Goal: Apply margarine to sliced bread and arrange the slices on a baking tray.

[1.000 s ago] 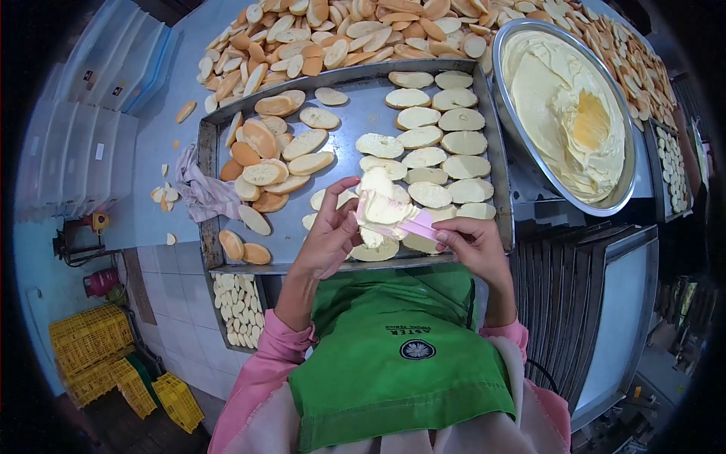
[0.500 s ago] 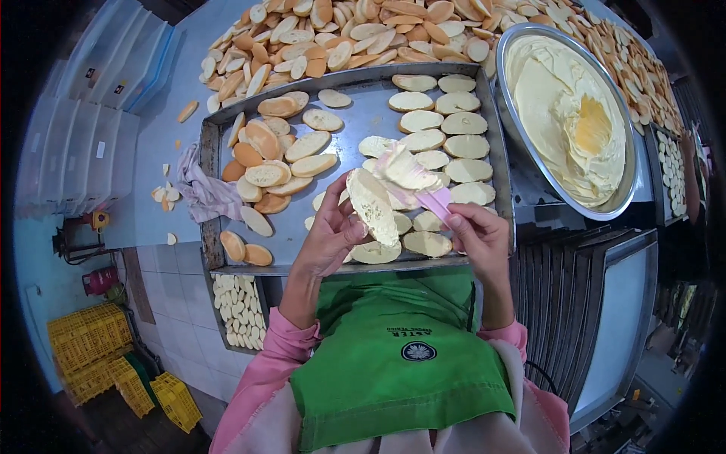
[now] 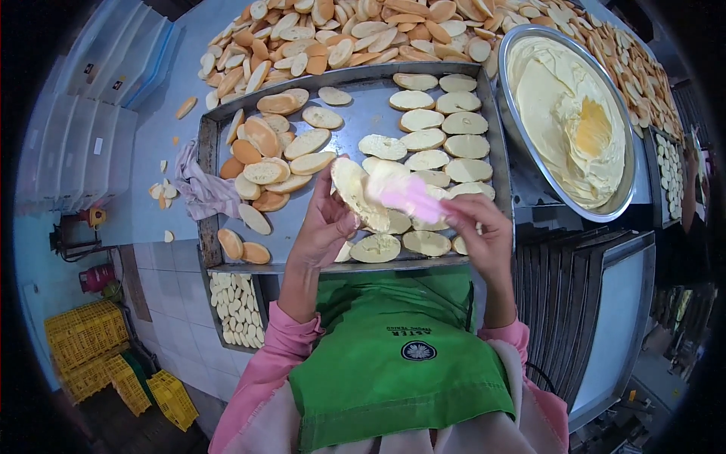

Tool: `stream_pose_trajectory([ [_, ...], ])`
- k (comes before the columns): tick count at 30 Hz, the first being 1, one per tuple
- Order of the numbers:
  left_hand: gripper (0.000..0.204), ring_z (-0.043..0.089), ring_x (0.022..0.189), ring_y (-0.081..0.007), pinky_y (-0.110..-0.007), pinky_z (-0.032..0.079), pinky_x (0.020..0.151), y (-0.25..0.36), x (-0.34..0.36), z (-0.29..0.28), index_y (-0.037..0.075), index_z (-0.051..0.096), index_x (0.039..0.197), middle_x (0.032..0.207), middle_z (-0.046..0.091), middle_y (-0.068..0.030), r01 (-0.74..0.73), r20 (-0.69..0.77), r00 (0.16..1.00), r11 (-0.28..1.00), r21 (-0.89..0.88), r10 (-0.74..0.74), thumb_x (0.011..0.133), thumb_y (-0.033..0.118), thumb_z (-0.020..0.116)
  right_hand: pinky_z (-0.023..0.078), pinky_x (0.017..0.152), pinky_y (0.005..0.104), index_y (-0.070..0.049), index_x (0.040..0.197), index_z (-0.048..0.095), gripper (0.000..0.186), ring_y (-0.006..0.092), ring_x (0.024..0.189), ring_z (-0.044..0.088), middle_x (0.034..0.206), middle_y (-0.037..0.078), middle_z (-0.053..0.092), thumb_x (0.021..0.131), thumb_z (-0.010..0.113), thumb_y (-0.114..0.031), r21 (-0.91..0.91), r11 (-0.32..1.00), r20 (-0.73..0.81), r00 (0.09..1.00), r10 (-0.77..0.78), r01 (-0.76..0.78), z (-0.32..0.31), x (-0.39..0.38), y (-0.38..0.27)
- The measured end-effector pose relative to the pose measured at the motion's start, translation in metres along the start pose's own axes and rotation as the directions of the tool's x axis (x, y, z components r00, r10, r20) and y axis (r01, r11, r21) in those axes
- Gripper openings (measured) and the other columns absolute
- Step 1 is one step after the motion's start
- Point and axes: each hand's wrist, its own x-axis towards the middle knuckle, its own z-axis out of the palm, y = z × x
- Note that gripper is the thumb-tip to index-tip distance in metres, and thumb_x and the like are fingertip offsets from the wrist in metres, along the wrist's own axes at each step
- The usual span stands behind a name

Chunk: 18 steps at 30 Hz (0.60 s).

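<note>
My left hand [image 3: 327, 227] grips an oval bread slice [image 3: 350, 191] by its edge, tilted up above the metal tray [image 3: 302, 267]. Pale cream coats part of that slice. In my right hand [image 3: 482, 227] is a pink spatula [image 3: 416, 198], blurred by motion, its blade loaded with cream and close to the slice's right side. Cream-topped slices [image 3: 466, 147] lie in rows on the tray's right half. Uncoated slices [image 3: 266, 173] are heaped loosely on its left. A steel bowl [image 3: 501, 79] of pale cream [image 3: 556, 91] stands at the tray's right.
A large heap of bread slices [image 3: 370, 30] covers the table's far side. A crumpled cloth [image 3: 200, 189] lies at the tray's left edge. Clear plastic bins [image 3: 91, 144] stand far left, yellow crates [image 3: 87, 340] on the floor. Stacked trays [image 3: 560, 303] stand to my right.
The slice in my left hand has shifted slightly left and turned. The spatula has swung flatter, its loaded blade now lower beside the slice.
</note>
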Motion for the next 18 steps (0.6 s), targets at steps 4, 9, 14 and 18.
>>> stream_pose_trajectory([
  [4, 0.069, 0.049, 0.110, -0.0222, -0.033, 0.051, 0.082, 0.010, 0.003, 0.002, 0.017, 0.021, 0.131, 0.127, 0.040, -0.0150, -0.030, -0.091, 0.996, 0.988, -0.152, 0.017, 0.076, 0.006, 0.063, 0.044, 0.067, 0.0258, -0.007, 0.086, 0.068, 0.022, 0.0175, 0.076, 0.058, 0.083, 0.007, 0.063, 0.067, 0.065, 0.003, -0.173, 0.980, 0.191, 0.979, -0.067, 0.101, -0.014, 0.000, 0.013],
  [9, 0.071, 0.055, 0.101, -0.0218, -0.033, 0.054, 0.075, -0.007, 0.000, 0.007, 0.016, 0.020, 0.131, 0.122, 0.046, -0.0125, 0.135, -0.105, 0.984, 0.988, -0.077, -0.143, 0.077, 0.018, 0.065, 0.045, 0.068, 0.0259, -0.006, 0.085, 0.069, 0.022, 0.0168, 0.077, 0.057, 0.080, 0.008, 0.062, 0.066, 0.067, 0.003, -0.021, 0.999, 0.052, 0.998, -0.045, 0.047, -0.002, -0.003, 0.010],
  [14, 0.077, 0.055, 0.100, -0.0206, -0.033, 0.054, 0.075, -0.008, -0.003, 0.014, 0.013, 0.020, 0.131, 0.119, 0.048, -0.0094, 0.272, -0.026, 0.962, 0.962, -0.010, -0.272, 0.073, 0.020, 0.069, 0.045, 0.065, 0.0255, -0.005, 0.089, 0.067, 0.022, 0.0155, 0.076, 0.056, 0.079, 0.007, 0.061, 0.069, 0.065, 0.002, -0.055, 0.998, -0.087, 0.996, -0.037, 0.032, 0.016, 0.005, 0.017],
  [18, 0.075, 0.056, 0.099, -0.0197, -0.032, 0.054, 0.074, -0.008, -0.006, 0.007, 0.012, 0.020, 0.132, 0.117, 0.049, -0.0093, 0.274, 0.038, 0.962, 0.957, -0.094, -0.271, 0.075, 0.018, 0.068, 0.044, 0.063, 0.0247, -0.005, 0.091, 0.067, 0.020, 0.0132, 0.072, 0.056, 0.079, 0.006, 0.061, 0.073, 0.063, 0.000, -0.149, 0.989, -0.156, 0.988, -0.021, -0.002, 0.006, 0.012, 0.004],
])
